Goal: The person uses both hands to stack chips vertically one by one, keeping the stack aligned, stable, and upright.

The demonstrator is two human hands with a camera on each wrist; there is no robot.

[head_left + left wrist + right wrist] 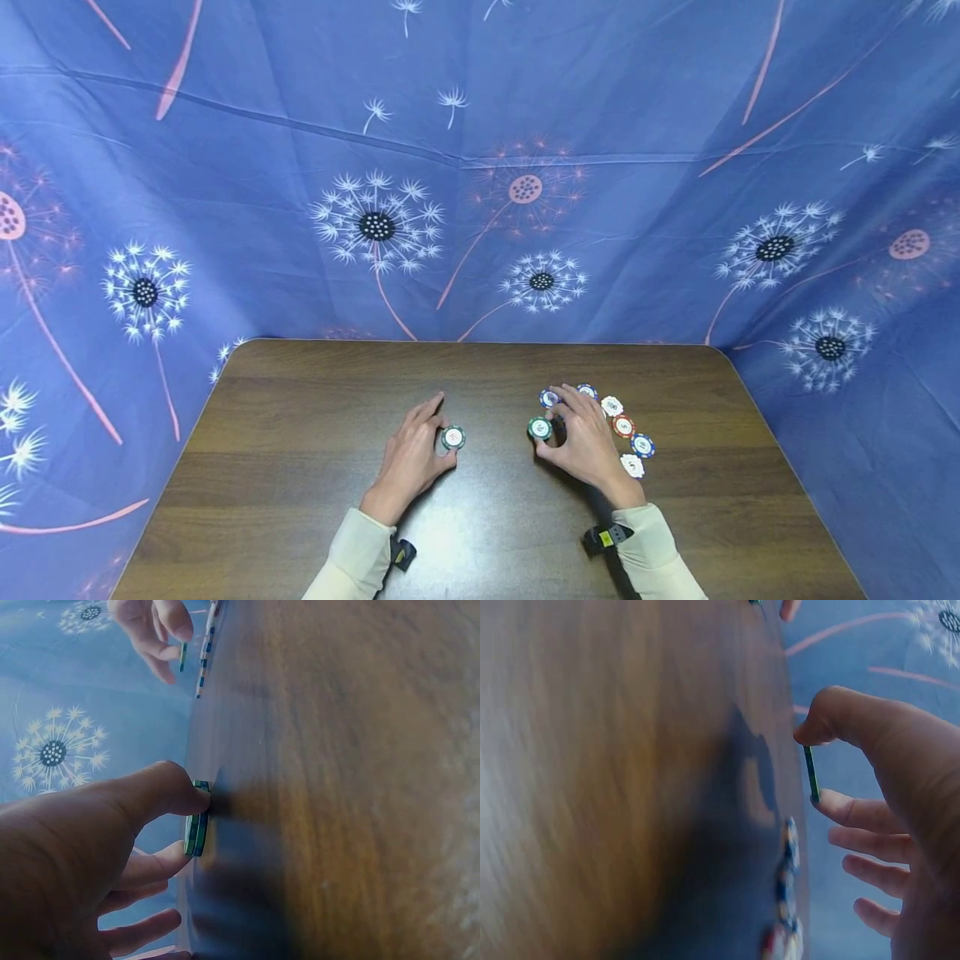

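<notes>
My left hand point(410, 448) pinches a short stack of green poker chips point(453, 437) between thumb and a finger. The stack's layered edge point(196, 819) shows low at the tabletop in the left wrist view. My right hand point(587, 439) holds a single green poker chip point(540, 428) by its rim, between thumb and index finger. In the right wrist view this thin green chip point(811, 774) is lifted off the table, its shadow falling on the wood. The other right fingers extend above loose chips and partly hide them.
Several loose chips lie in a curved group around my right hand, among them a blue chip point(642, 446), a red chip point(623, 426) and a white chip point(632, 465). The brown wooden table point(285, 467) ends at a blue patterned cloth point(465, 208).
</notes>
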